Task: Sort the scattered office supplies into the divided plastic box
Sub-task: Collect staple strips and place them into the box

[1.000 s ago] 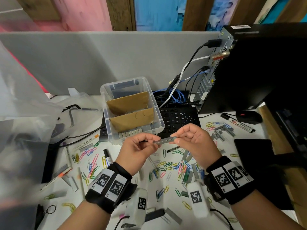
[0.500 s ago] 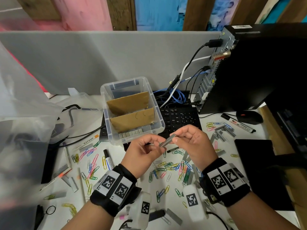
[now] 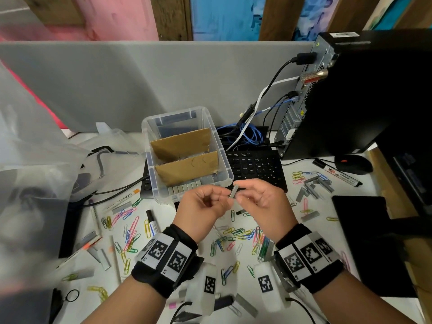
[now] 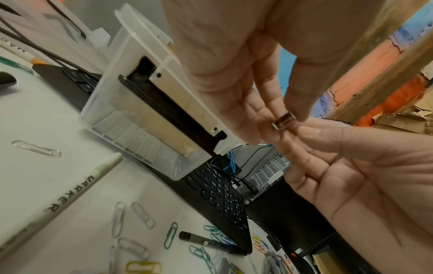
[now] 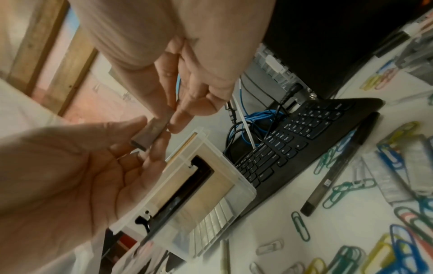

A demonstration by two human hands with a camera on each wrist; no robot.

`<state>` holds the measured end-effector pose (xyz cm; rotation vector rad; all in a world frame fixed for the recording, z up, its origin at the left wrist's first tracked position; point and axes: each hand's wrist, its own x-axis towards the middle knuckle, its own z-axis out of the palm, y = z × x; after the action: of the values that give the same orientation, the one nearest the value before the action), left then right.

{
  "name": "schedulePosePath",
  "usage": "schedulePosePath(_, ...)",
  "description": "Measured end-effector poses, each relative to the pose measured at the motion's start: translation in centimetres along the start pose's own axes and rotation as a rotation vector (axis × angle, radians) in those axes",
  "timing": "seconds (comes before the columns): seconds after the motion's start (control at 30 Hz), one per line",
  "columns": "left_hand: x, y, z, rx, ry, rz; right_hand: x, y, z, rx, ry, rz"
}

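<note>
— Both hands are up over the near edge of the clear plastic box with two cardboard dividers [image 3: 224, 160]: the left hand [image 3: 201, 208] and the right hand [image 3: 264, 202] each pinch the same short grey strip of staples [image 3: 234, 192] between thumb and fingertips, one hand at each end.

— Is the strip level?

— Tilted, its far end higher, held in the air just in front of the box.

— What is in the box?

— A row of grey staple strips [image 3: 184, 188] lies side by side in the nearest compartment. I cannot tell what the middle compartment holds, the cardboard hides it; the far one looks dark, contents unclear.

— And the counter?

— The white counter [image 3: 187, 235] carries scattered coloured paper clips [image 3: 236, 237], more loose staple strips [image 3: 311, 188] to the right, and a white marker with a black cap [image 3: 153, 224] left of the hands. The box rests partly on a black keyboard [image 3: 254, 169]
</note>
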<state>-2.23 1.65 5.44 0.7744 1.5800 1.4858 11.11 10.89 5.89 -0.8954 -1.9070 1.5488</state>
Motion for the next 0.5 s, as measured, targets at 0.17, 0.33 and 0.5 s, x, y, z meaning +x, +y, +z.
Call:
schedulePosePath(0.17, 0.1, -0.1, -0.2, -0.138, 0.027, -0.105, -0.2, -0.1, -0.1, -0.331, -0.179, -0.127)
schedulePosePath(0.33, -0.2, -0.2, -0.5, -0.191, -0.011, -0.136, 0.4, -0.5, 0.0, -0.476, -0.179, -0.241)
schedulePosePath(0.5, -0.1, 0.1, -1.3, -0.195, 0.008, -0.091, 0.8, -1.0, 0.5, -0.495, -0.213, -0.275)
